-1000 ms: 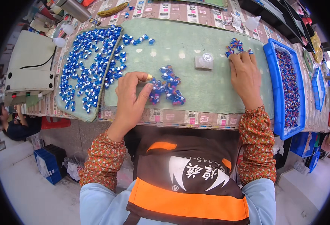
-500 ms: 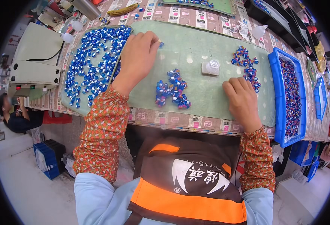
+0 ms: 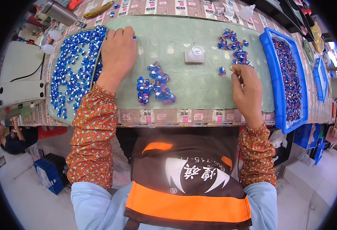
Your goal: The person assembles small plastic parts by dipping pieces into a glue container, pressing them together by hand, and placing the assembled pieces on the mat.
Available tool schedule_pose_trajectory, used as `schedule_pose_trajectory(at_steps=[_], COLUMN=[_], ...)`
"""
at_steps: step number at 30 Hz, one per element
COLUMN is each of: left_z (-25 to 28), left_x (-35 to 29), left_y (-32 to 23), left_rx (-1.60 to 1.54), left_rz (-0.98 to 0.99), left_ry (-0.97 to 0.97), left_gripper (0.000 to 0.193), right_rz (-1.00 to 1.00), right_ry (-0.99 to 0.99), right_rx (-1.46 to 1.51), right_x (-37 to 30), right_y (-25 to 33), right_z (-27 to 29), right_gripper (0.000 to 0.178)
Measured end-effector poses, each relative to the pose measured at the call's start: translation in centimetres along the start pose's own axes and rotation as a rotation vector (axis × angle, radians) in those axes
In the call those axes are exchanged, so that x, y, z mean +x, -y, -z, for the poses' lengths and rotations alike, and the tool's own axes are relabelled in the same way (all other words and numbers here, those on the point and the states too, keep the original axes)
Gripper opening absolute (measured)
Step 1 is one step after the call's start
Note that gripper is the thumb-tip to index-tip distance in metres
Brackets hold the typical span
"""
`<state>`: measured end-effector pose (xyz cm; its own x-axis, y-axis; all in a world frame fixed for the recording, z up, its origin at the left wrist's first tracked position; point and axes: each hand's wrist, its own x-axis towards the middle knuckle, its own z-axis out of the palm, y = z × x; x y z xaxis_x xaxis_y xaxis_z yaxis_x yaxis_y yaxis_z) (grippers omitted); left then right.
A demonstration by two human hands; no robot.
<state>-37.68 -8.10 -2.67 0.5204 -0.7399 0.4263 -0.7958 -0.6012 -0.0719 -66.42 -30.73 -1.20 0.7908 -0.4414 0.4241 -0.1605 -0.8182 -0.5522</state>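
Observation:
My left hand (image 3: 118, 51) is closed at the right edge of a tray (image 3: 105, 31) of small blue-and-white pieces (image 3: 71, 63). A small blue piece (image 3: 134, 37) shows at its fingertips; the rest of the grip is hidden. My right hand (image 3: 248, 90) has thumb and forefinger drawn together over the green mat (image 3: 206, 88); what they hold, if anything, cannot be made out. Just left of those fingertips lies a single blue-and-pink piece (image 3: 222, 70). Above the hand is a cluster of blue, orange and pink pieces (image 3: 240, 56). Another such cluster (image 3: 153, 85) lies between my hands.
A small clear-topped container on a white block (image 3: 195, 55) stands mid-mat. To the right, a blue tray (image 3: 287, 80) holds many multicoloured pieces. Behind the mat are a banana (image 3: 98, 10) and a white squeeze bottle (image 3: 247, 12). A grey machine (image 3: 23, 73) stands left; a person (image 3: 13, 134) sits beyond.
The whole view has shifted. My left hand has moved slightly left, toward the tray edge. My right hand's fingers have lifted and pinched, and a single piece now shows beside them.

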Motion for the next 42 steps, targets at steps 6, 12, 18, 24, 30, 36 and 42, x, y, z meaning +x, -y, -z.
schedule_pose_trajectory(at_steps=[6, 12, 18, 24, 30, 36, 42], left_z=[0.3, 0.8, 4.7, 8.7, 9.8, 10.4, 9.9], left_x=[0.0, -1.3, -4.1, -6.4, -7.6, -8.6, -8.9], left_y=[0.1, 0.2, -1.6, -3.6, -4.7, -4.9, -5.3], left_rx=[-0.088, -0.250, -1.109, -1.619, -1.739, -1.796, -1.829], left_rz=[0.038, 0.093, 0.297, 0.416, 0.418, 0.452, 0.446], left_ry=[0.031, 0.016, 0.073, 0.208, 0.219, 0.273, 0.269], left_gripper=[0.020, 0.020, 0.013, 0.015, 0.020, 0.018, 0.016], right_rz=[-0.067, -0.014, -0.023, -0.165, 0.271, 0.393, 0.418], right_ry=[0.062, 0.059, 0.138, 0.256, 0.154, 0.199, 0.221], right_rx=[-0.126, -0.240, -0.035, 0.332, 0.068, -0.234, -0.271], right_x=[-0.1, 0.6, 1.3, 3.6, 6.2, 7.0, 7.3], right_y=[1.1, 1.2, 0.9, 2.8, 3.6, 4.4, 4.4], right_z=[-1.1, -2.5, -1.4, -0.3, -2.1, -3.1, -3.2], right_gripper=[0.014, 0.013, 0.013, 0.014, 0.018, 0.021, 0.022])
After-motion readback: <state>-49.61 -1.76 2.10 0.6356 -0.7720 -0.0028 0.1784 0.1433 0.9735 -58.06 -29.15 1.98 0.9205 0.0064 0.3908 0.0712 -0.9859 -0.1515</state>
